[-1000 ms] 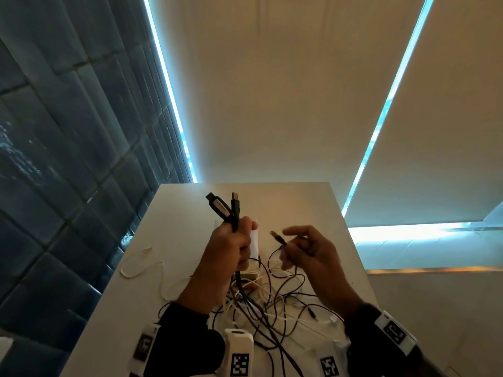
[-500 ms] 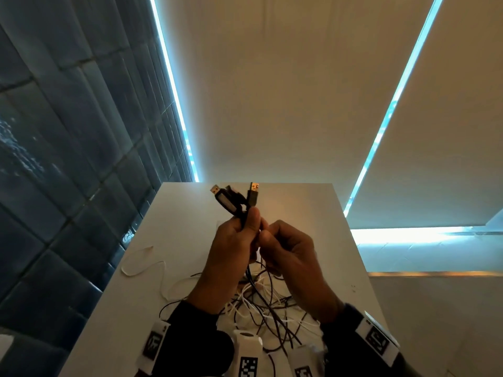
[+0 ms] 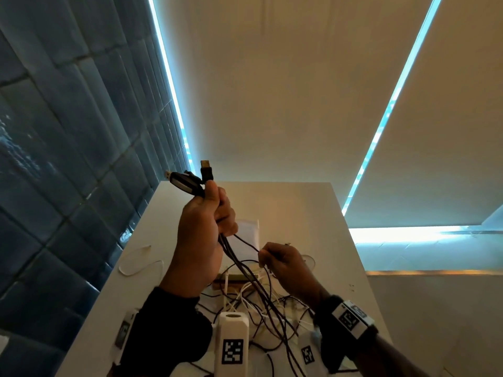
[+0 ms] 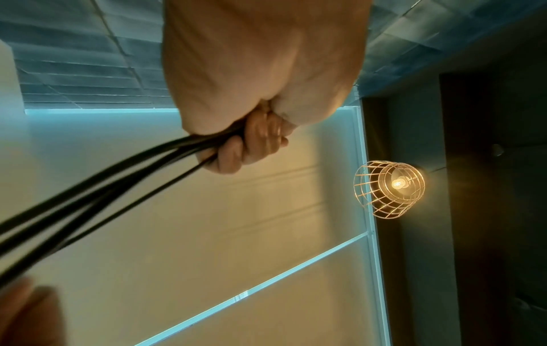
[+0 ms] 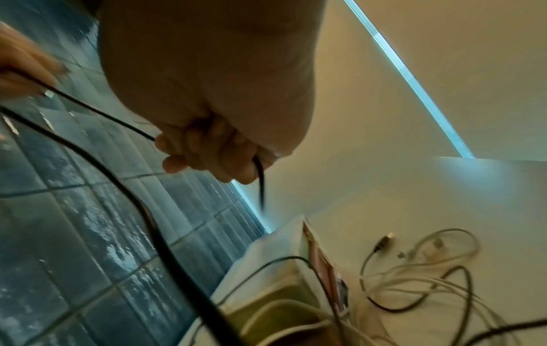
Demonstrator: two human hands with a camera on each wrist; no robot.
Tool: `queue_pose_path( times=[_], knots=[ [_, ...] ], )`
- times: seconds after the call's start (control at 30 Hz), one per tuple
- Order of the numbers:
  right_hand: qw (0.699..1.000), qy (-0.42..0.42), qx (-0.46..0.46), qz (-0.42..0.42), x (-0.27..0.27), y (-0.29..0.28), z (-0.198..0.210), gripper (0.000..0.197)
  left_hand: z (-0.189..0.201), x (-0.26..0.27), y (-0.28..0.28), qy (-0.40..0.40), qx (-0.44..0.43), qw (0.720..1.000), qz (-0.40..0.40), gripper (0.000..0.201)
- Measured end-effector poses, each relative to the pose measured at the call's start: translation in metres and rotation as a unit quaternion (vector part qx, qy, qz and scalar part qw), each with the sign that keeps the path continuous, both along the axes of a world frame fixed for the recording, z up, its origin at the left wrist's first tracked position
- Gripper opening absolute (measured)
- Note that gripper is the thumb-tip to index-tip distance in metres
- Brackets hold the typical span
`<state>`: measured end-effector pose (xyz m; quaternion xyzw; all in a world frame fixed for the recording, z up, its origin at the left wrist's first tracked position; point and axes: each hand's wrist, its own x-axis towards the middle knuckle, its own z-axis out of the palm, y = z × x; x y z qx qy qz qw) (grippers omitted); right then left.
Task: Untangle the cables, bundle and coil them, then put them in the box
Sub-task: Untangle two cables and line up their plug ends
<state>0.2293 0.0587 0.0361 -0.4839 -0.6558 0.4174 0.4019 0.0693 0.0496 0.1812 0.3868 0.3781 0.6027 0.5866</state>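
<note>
The left hand (image 3: 202, 227) clenches the thin black rubber-sheathed cables (image 3: 246, 273) upright below their plugs, above the white table (image 3: 304, 213). The right hand (image 3: 283, 263) pinches one strand; slide it slowly down (others cross it), easing snags from the tangle of black and white cables (image 3: 261, 303).

Head cam looks forward from above both wrists, down the table (image 3: 285, 202). Each wrist cam sits right up against its own palm, tilted toward the ceiling. All three share the black cables (image 3: 246, 270).
</note>
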Motion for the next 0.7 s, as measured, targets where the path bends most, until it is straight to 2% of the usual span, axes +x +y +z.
queue_pose_path(
  times=[0.2,0.4,0.47,0.5,0.57,0.6,0.63,0.67,0.7],
  knots=[
    [0.999,-0.01,-0.031,-0.014,0.015,0.006,-0.038,0.036,0.005,-0.01,-0.001,0.008,0.017,1.0,-0.006,0.036],
    [0.998,-0.047,-0.031,0.003,0.022,0.004,-0.037,0.035,0.006,-0.013,-0.003,-0.027,-0.017,0.999,-0.004,0.038],
    [0.995,-0.048,-0.072,0.044,0.029,-0.004,-0.037,0.03,0.009,-0.014,-0.004,-0.032,-0.019,0.999,-0.002,0.038],
    [0.987,-0.062,-0.116,0.088,0.032,-0.008,-0.038,0.029,0.009,-0.015,-0.005,-0.034,-0.02,0.999,-0.001,0.039],
    [0.943,-0.149,-0.215,0.204,0.036,-0.02,-0.038,0.027,0.01,-0.016,-0.006,-0.042,-0.027,0.999,-0.009,0.037],
    [0.921,-0.212,-0.226,0.235,0.036,-0.023,-0.034,0.027,0.009,-0.015,-0.007,-0.047,-0.033,0.998,-0.017,0.036],
    [0.919,-0.254,-0.197,0.23,0.035,-0.023,-0.028,0.027,0.008,-0.014,-0.007,-0.049,-0.038,0.998,-0.025,0.033],
    [0.939,-0.243,-0.156,0.189,0.033,-0.024,-0.014,0.026,0.006,-0.012,-0.008,-0.046,-0.042,0.998,-0.033,0.031],
    [0.97,-0.162,-0.125,0.132,0.027,-0.026,0.002,0.027,0.004,-0.008,-0.01,-0.038,-0.043,0.998,-0.038,0.029]
  ],
)
